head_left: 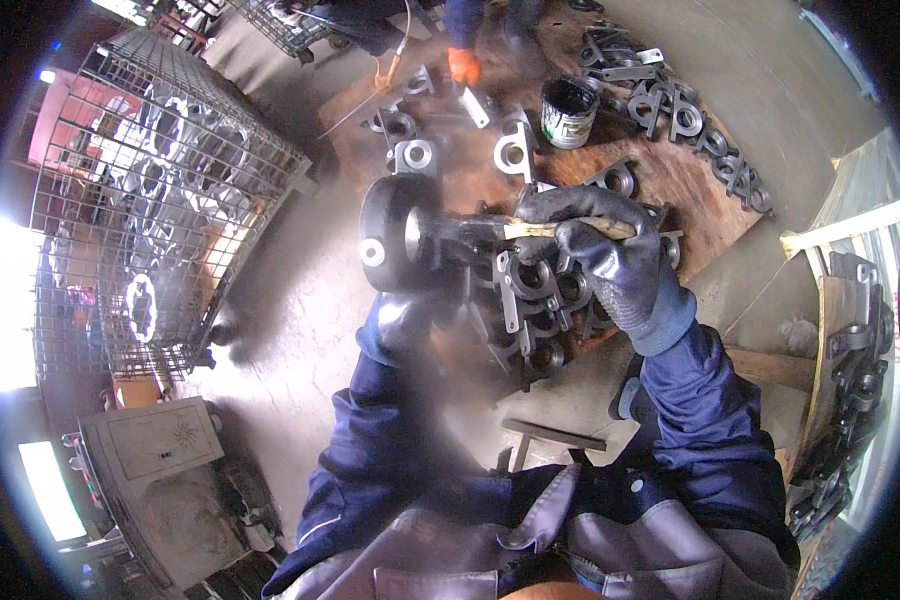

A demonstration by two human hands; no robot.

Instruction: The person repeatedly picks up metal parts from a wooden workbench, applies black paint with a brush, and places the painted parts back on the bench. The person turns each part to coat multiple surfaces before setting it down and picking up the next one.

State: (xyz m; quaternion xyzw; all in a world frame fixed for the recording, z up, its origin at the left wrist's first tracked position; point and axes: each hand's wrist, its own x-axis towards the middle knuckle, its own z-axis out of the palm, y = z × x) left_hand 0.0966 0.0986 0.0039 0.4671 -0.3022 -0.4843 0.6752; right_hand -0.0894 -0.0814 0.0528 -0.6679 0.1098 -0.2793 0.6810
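In my right hand [610,255], which wears a dark coated glove with a blue cuff, a paintbrush [530,229] is gripped by its pale wooden handle. Its dark bristles reach left into the opening of a ring-shaped metal part [377,215] coated black, with a bare round boss on its side. My left hand [405,315] holds that part up from below; its fingers are partly hidden and hazy. Under my hands, several grey metal ring brackets [530,285] lie in a cluster on a brown-stained board [705,195]. Beyond them stands an open paint can [570,128], dark inside with drips down its wall.
Another person's orange-gloved hand [463,66] is at the board's far edge, near a flat metal plate [476,108]. A wire cage [260,130] of metal parts stands left. More brackets [685,120] line the board's right side. A grey cabinet [160,445] stands lower left.
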